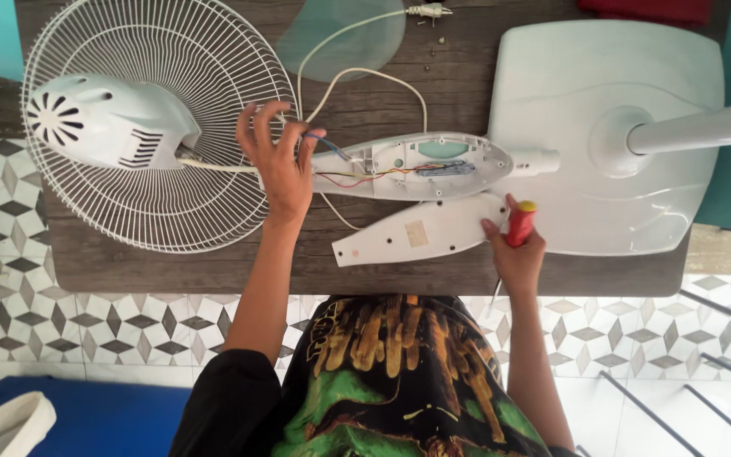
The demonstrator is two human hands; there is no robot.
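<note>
Patterned grey-and-white floor tiles spread out under a dark wooden bench, and a dismantled white pedestal fan lies across its top. At the left end sits the wire fan guard with the white motor housing resting on it. At the right end lies the broad white base with its pole running off to the right edge. Between them is the open control housing, its red, yellow and blue wires exposed. Its detached white cover lies just below it, nearer the person. A white power cord loops up toward a plug at the far edge, near a clear fan blade.

The left hand rests at the narrow end of the control housing, fingers spread open and touching the wires there. The right hand is closed around a screwdriver with a red handle and yellow cap, just beside the right end of the cover. A few small screws lie near the plug.
</note>
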